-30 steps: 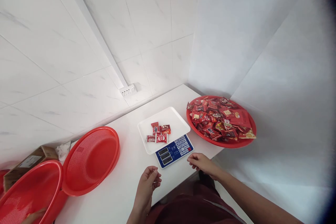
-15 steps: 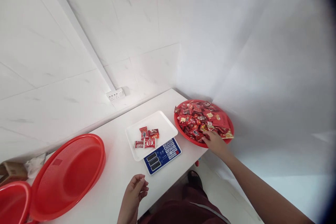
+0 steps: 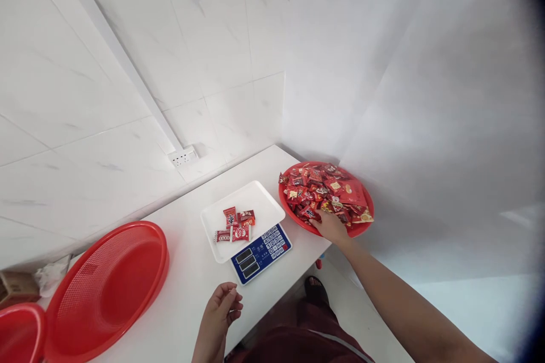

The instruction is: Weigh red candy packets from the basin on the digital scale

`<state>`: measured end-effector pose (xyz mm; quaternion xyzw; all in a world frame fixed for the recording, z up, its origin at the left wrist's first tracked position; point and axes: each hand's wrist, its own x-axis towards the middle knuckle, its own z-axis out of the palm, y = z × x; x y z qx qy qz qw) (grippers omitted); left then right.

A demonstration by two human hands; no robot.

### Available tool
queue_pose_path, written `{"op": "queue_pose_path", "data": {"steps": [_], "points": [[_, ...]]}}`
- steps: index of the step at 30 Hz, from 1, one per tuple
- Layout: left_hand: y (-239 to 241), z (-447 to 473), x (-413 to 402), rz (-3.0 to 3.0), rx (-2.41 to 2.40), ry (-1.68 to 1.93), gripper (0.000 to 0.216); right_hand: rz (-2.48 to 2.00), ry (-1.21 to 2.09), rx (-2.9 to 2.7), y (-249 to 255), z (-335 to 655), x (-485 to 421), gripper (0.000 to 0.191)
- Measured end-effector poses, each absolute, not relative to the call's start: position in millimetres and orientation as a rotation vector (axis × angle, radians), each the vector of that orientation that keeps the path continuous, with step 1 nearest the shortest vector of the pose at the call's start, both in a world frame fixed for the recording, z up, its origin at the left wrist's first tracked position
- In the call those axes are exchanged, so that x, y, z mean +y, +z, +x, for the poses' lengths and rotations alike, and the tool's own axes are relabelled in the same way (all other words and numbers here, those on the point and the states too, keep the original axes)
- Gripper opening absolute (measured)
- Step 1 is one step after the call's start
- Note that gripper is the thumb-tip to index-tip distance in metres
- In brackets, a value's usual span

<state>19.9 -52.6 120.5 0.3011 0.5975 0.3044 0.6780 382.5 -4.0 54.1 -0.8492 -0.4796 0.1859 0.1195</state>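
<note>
Well, my hands are apart from each other; I take the scale [image 3: 260, 254] as the middle of the clock. My right hand [image 3: 332, 228] is at three o'clock, reaching over the near rim of the full basket [image 3: 361, 228]. Its thumb lies against the wrapped packets [image 3: 321, 187] heaped there, but its fingertips are buried, so I can't tell whether they have closed on one. My left hand [image 3: 221, 309] hovers near the table's edge at seven o'clock, palm inward, fingers loosely half curled.

The white pan [image 3: 266, 204] sits on the scale, with a few packets [image 3: 240, 232] bunched together on its near half. Its blue panel faces me, displays toward seven o'clock, keys toward four. The full basket stands at two o'clock, just beside the pan.

Farther out on the white table [image 3: 187, 255], a mesh basket [image 3: 102, 295] leans at eight o'clock. Beyond it come another basket [image 3: 19, 332], a box [image 3: 19, 286] and crumpled plastic [image 3: 53, 277]. A socket [image 3: 183, 156] is on the wall [image 3: 230, 39] at ten.
</note>
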Motion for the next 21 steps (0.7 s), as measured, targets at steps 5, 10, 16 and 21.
{"op": "queue_pose_path", "data": {"steps": [5,10,16,21], "points": [[123.0,17.6,-55.5,0.674,1.352,0.708,0.034,-2.557,0.431,-1.416,45.2,387.2,-4.7,0.047],[120.5,12.8,-55.4,0.707,1.399,0.746,0.033,-2.530,0.345,-1.410,34.8,388.7,-10.4,0.045],[119.4,-7.9,-37.9,0.874,1.515,0.824,0.036,-2.487,0.368,-1.339,34.5,382.7,-18.3,0.044],[124.1,-25.7,-25.1,0.873,1.528,0.880,0.038,-2.510,0.363,-1.331,38.6,377.8,-21.2,0.043]]}}
